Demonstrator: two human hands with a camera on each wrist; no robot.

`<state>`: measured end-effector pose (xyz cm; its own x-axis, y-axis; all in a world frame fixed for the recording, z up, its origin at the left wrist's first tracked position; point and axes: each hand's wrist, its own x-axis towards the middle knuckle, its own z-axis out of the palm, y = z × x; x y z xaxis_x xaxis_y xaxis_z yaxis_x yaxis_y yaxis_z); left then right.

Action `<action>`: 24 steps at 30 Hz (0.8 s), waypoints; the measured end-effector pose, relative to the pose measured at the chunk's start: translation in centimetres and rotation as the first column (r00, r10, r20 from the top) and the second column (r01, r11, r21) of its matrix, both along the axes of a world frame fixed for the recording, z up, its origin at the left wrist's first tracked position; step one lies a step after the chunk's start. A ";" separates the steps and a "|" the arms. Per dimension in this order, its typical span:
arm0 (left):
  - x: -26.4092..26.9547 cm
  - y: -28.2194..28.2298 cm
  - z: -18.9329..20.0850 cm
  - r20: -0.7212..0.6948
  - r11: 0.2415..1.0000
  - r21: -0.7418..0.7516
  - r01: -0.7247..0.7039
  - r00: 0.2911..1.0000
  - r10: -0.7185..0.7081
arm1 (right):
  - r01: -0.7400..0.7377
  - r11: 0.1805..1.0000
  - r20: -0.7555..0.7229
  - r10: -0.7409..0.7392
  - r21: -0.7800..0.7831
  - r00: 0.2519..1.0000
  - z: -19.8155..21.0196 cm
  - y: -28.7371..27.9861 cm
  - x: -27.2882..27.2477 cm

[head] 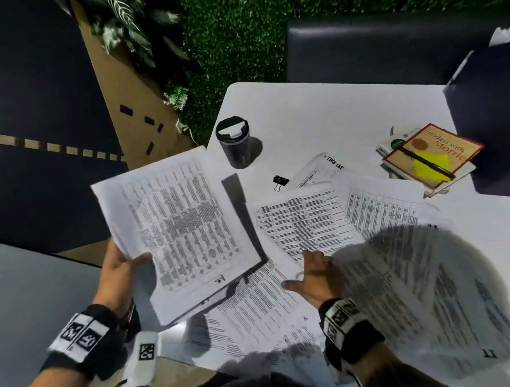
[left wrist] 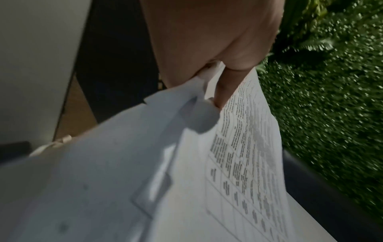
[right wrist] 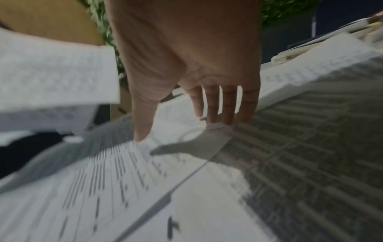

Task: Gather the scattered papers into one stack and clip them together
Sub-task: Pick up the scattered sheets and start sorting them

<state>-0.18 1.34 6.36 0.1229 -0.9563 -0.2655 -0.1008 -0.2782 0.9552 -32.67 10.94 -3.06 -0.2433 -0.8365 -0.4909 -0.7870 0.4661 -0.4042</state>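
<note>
My left hand grips a held stack of printed papers at its near corner, lifted above the table's left edge; in the left wrist view the thumb presses on the top sheet. Loose sheets lie overlapped across the white table. My right hand is open, its straight fingers touching the edge of a blurred, arched sheet at the right. A black binder clip lies on the table beyond the sheets, apart from both hands.
A black lidded cup stands behind the held stack near the table's left edge. A pile of books with a band sits at the far right, beside a dark bag. A dark seat and green hedge lie beyond.
</note>
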 end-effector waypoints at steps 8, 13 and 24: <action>3.3 0.2 0.5 0.024 0.997 -0.056 -0.054 0.998 0.056 | 0.097 0.993 0.107 -0.089 -0.066 0.990 -1.3 -0.8 2.3; 3.4 0.6 0.3 -0.018 0.998 -0.029 -0.055 0.998 0.054 | 0.006 0.994 0.066 0.001 -0.112 0.998 0.4 -4.5 -1.5; 5.7 2.4 0.8 -0.061 0.993 0.080 -0.085 0.994 0.090 | -0.341 0.919 -0.569 0.391 0.198 0.724 1.3 -14.3 -3.7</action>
